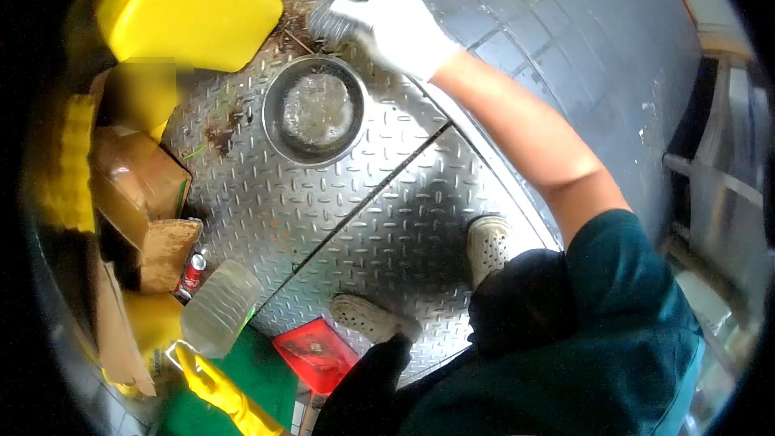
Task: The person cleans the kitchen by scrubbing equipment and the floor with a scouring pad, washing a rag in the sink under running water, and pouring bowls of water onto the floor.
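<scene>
A white glove covers my right hand (404,28), which is closed around a grey, wiry scourer (333,20) blurred at its edges. It is over the dirty strip at the edge of the patterned metal floor plate (242,202). Just below it stands a round metal bowl (282,141) with cloudy liquid inside. At the lower left my left hand (214,383), in a yellow rubber glove, has its fingers around the white handle of a clear ribbed plastic jug (219,307). The jug is tilted beside a green container (266,375).
A yellow plastic container (190,8) stands at the upper left. Along the left lie opened cardboard boxes (133,178) and a red drink can (194,270). A red dustpan (316,355) lies near my feet. Dark tiled floor (557,40) stretches right, towards a rack (726,153).
</scene>
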Tool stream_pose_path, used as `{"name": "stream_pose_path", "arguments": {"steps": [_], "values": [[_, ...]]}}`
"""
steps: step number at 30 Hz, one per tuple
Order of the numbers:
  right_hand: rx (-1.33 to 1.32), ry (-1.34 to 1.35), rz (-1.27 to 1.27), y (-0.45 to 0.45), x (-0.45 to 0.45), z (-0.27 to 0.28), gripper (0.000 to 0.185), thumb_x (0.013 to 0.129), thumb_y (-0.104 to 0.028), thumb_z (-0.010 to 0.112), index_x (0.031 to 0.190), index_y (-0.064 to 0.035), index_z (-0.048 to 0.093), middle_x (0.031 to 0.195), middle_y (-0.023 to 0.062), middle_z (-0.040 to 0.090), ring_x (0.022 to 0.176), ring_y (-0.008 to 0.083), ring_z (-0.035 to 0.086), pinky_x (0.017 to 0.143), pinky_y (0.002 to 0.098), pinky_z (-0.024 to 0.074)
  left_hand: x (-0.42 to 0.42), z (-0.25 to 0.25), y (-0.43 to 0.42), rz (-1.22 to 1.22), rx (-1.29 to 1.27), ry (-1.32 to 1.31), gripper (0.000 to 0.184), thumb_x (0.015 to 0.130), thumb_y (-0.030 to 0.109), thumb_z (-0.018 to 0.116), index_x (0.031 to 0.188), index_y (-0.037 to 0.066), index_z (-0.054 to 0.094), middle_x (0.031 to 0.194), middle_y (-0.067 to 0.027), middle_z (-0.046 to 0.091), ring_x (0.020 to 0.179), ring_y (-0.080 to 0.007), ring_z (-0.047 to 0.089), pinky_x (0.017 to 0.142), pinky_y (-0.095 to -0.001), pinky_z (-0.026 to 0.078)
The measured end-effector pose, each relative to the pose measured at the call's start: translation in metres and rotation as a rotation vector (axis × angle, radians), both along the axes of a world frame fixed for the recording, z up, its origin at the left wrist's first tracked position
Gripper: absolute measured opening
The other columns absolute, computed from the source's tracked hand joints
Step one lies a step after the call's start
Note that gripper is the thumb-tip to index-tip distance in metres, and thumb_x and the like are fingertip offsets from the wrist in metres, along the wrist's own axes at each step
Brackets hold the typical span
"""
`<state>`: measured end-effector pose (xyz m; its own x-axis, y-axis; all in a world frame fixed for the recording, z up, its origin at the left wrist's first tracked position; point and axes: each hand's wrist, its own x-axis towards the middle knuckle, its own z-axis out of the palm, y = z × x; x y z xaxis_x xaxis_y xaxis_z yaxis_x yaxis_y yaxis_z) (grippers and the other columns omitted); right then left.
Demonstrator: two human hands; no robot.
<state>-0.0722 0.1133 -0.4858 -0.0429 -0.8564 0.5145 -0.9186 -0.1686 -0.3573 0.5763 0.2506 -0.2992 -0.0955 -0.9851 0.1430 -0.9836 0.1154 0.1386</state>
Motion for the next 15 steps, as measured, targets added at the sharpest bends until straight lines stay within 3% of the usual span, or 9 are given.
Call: {"name": "stream_pose_path", "arguments": {"steps": [3, 5, 7, 10, 12, 14, 15], "values": [[0.296, 0.178, -0.242, 0.000, -0.049, -0.050, 0.042, 0.088, -0.019, 0.060, 0.131, -0.0233, 0.063, 0.136, 0.0169, 0.055, 0.107, 0.0420, 0.059, 0.088, 0.0489, 0.0550, -0.027, 0.000, -0.010, -0.063, -0.043, -0.098, 0.042, 0.107, 0.020, 0.052, 0.142, -0.004, 0.055, 0.142, -0.0213, 0.059, 0.127, -0.0341, 0.058, 0.111, -0.0410, 0.042], [0.359, 0.215, -0.189, 0.038, -0.060, -0.096, 0.046, 0.090, -0.021, 0.060, 0.135, -0.0254, 0.058, 0.142, 0.0166, 0.050, 0.110, 0.0430, 0.057, 0.089, 0.0508, 0.0538, -0.042, -0.003, -0.017, -0.091, -0.044, -0.119, 0.042, 0.107, 0.021, 0.052, 0.142, -0.003, 0.056, 0.142, -0.0212, 0.060, 0.125, -0.0338, 0.060, 0.110, -0.0409, 0.043], [0.457, 0.173, -0.124, 0.088, -0.057, -0.080, 0.046, 0.092, -0.029, 0.059, 0.138, -0.0253, 0.056, 0.146, 0.0175, 0.049, 0.116, 0.0430, 0.055, 0.089, 0.0517, 0.0533, -0.043, -0.010, -0.027, -0.117, -0.003, -0.105, 0.043, 0.107, 0.022, 0.052, 0.144, -0.002, 0.054, 0.144, -0.0206, 0.058, 0.126, -0.0317, 0.059, 0.111, -0.0396, 0.041], [0.519, 0.163, -0.152, 0.220, -0.060, -0.071, 0.044, 0.096, -0.031, 0.056, 0.138, -0.0184, 0.059, 0.148, 0.0167, 0.051, 0.126, 0.0437, 0.053, 0.105, 0.0495, 0.0457, -0.050, -0.020, -0.047, -0.027, 0.046, -0.128, 0.043, 0.107, 0.021, 0.052, 0.144, -0.002, 0.054, 0.145, -0.0208, 0.057, 0.126, -0.0304, 0.059, 0.110, -0.0384, 0.041], [0.567, 0.153, -0.227, 0.329, -0.074, -0.073, 0.047, 0.093, -0.032, 0.059, 0.137, -0.0148, 0.059, 0.143, 0.0180, 0.055, 0.127, 0.0420, 0.052, 0.110, 0.0502, 0.0417, -0.065, -0.029, -0.065, -0.127, 0.005, -0.071, 0.043, 0.107, 0.020, 0.053, 0.144, -0.003, 0.054, 0.145, -0.0210, 0.057, 0.127, -0.0297, 0.059, 0.109, -0.0379, 0.042], [0.769, 0.114, -0.404, 0.435, -0.082, -0.059, 0.049, 0.088, -0.025, 0.063, 0.136, -0.0133, 0.059, 0.141, 0.0236, 0.053, 0.126, 0.0439, 0.052, 0.109, 0.0520, 0.0402, -0.082, -0.039, -0.082, -0.217, -0.005, -0.033, 0.043, 0.107, 0.018, 0.053, 0.144, -0.003, 0.053, 0.145, -0.0212, 0.057, 0.128, -0.0299, 0.058, 0.109, -0.0376, 0.043], [0.744, 0.120, -0.604, 0.487, -0.078, -0.061, 0.049, 0.090, -0.023, 0.060, 0.137, -0.0140, 0.058, 0.143, 0.0246, 0.051, 0.127, 0.0450, 0.051, 0.109, 0.0525, 0.0397, -0.092, -0.042, -0.088, -0.256, 0.005, -0.027, 0.043, 0.107, 0.018, 0.053, 0.144, -0.004, 0.053, 0.145, -0.0214, 0.057, 0.129, -0.0304, 0.058, 0.109, -0.0376, 0.043]]}}
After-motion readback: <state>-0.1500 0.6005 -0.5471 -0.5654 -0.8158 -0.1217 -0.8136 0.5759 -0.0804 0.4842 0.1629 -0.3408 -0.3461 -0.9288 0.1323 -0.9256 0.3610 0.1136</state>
